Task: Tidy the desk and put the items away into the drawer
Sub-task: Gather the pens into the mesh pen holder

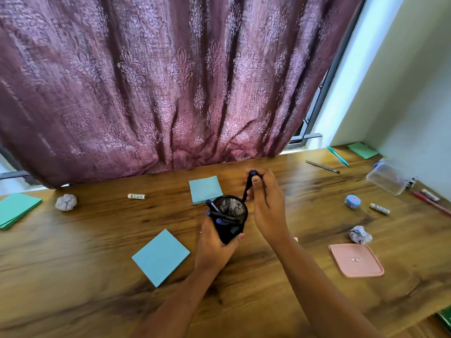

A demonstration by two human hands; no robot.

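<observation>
Head view:
1. Left hand (214, 245) grips tilted mesh cup (235, 209), held over the desk (97, 276), pens (223, 214) inside.
2. Right hand (268, 211) pinches blue pen (247, 186) above the rim.
3. Risk: tilt spills pens; blue pen misses the rim.

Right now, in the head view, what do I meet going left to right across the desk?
Green paper stack → crumpled paper ball → small white tube → mesh pen cup gripped by the left hand → right hand pinching a dark pen → small blue jar → clear container.
</observation>
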